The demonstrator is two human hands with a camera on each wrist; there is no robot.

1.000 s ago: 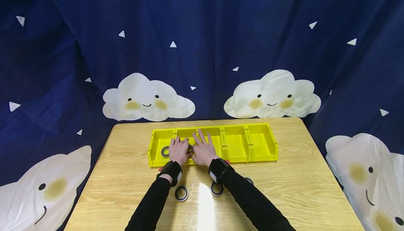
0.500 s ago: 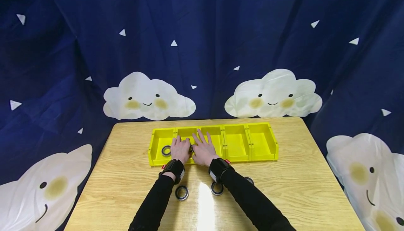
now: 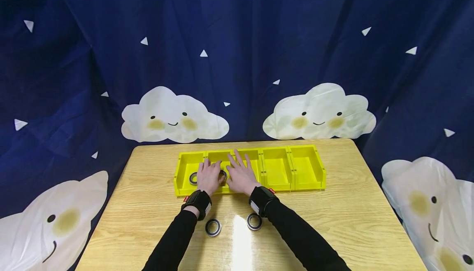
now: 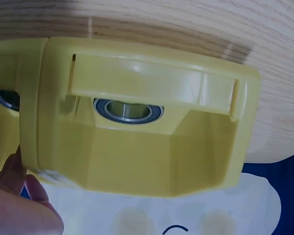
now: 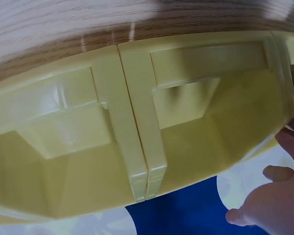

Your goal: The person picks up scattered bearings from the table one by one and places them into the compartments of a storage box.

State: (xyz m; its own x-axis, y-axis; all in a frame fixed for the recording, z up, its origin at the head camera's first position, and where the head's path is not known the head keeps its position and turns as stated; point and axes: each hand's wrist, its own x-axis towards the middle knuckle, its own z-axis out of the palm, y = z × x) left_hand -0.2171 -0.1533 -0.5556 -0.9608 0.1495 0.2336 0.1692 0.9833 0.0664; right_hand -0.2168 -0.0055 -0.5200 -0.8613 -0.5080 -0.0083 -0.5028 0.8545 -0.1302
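Observation:
My left hand (image 3: 208,179) lies over the wall between the first and second bins of a yellow row, fingers loosely spread. In the left wrist view its fingers (image 4: 36,188) show beside that dividing wall (image 4: 32,112). A bearing (image 3: 222,176) sits in the second bin, between my hands and partly hidden by the left one. My right hand (image 3: 242,178) reaches over the second and third bins with fingers spread. Another bearing (image 4: 154,113) lies in the leftmost bin (image 4: 137,166). I cannot tell whether either hand touches the second bin's bearing.
Two bearings lie on the wooden table (image 3: 355,221) in front of the bins: one bearing (image 3: 212,233) near my left forearm and one bearing (image 3: 260,222) by my right wrist. The yellow bins (image 3: 309,166) extend to the right. A dark blue curtain (image 3: 244,57) hangs behind.
My left hand has shifted slightly left and my right hand slightly right, away from each other. My right sleeve now covers most of a third bearing on the table.

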